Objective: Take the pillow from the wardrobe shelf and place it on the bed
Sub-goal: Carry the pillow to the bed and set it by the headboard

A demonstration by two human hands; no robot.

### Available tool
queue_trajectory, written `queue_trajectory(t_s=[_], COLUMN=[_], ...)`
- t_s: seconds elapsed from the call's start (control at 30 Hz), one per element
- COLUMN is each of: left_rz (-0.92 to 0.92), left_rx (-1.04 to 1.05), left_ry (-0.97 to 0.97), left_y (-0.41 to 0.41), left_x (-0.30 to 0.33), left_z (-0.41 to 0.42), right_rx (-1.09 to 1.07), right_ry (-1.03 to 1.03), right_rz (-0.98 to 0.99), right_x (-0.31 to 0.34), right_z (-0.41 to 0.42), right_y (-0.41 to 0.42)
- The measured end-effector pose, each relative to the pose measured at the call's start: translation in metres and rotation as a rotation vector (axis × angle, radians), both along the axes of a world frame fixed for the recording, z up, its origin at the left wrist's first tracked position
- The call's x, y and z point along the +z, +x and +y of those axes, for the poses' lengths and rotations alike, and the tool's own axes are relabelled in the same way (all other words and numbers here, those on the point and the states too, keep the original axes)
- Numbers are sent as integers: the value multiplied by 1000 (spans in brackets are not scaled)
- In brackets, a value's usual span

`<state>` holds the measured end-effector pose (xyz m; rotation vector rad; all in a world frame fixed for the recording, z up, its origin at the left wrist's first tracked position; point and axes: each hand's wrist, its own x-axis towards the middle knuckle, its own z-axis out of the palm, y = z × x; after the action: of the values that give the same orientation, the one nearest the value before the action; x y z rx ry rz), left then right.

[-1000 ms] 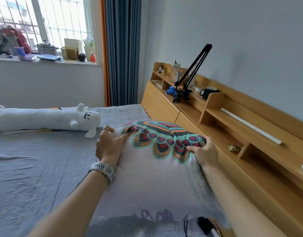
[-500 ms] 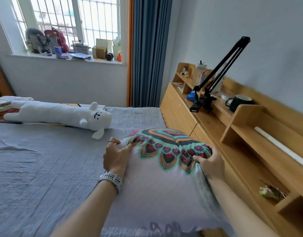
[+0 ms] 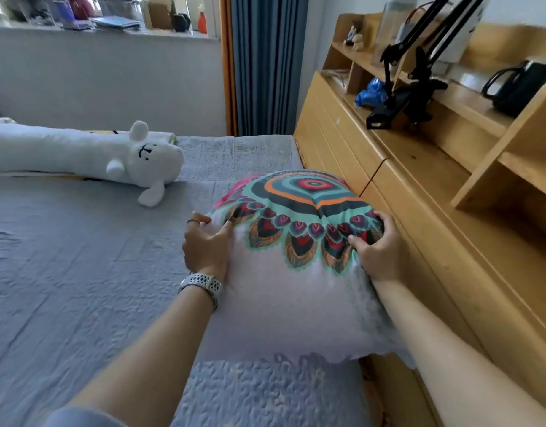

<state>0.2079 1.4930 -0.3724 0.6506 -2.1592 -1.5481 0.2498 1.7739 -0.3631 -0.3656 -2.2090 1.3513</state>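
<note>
The pillow point(image 3: 293, 291) is pale lilac with a bright teal, orange and red mandala print on its far half. It lies on the grey-blue bed point(image 3: 80, 272), close against the wooden headboard on the right. My left hand point(image 3: 205, 245), with a ring and a white watch, holds the pillow's left side. My right hand point(image 3: 378, 248) grips its right side, fingers pressed into the print. The wardrobe is out of view.
A long white plush toy point(image 3: 80, 155) lies across the bed at the far left. The wooden headboard unit point(image 3: 419, 180) runs along the right, carrying a black clamp arm point(image 3: 410, 87), a blue object point(image 3: 370, 94) and a dark mug point(image 3: 524, 87). A blue curtain point(image 3: 265, 63) hangs behind.
The view has dropped and come closer to the bed. The pillow has moved forward and down onto the bed beside the headboard, both hands still on its sides.
</note>
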Motion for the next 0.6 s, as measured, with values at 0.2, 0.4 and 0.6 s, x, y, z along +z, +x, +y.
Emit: queue_trajectory(t_s=[0.2, 0.4, 0.6], left_rz=[-60, -252, -300], left_rx=[-14, -236, -472], left_ry=[-44, -273, -395], left_y=[-28, -17, 10], left_x=[-68, -148, -198], left_z=[2, 1, 3], right_rx=[-10, -100, -53], right_ry=[49, 147, 133], right_rz=[-46, -260, -487], right_x=[-59, -147, -201], right_z=[6, 10, 25], right_y=[-36, -14, 16])
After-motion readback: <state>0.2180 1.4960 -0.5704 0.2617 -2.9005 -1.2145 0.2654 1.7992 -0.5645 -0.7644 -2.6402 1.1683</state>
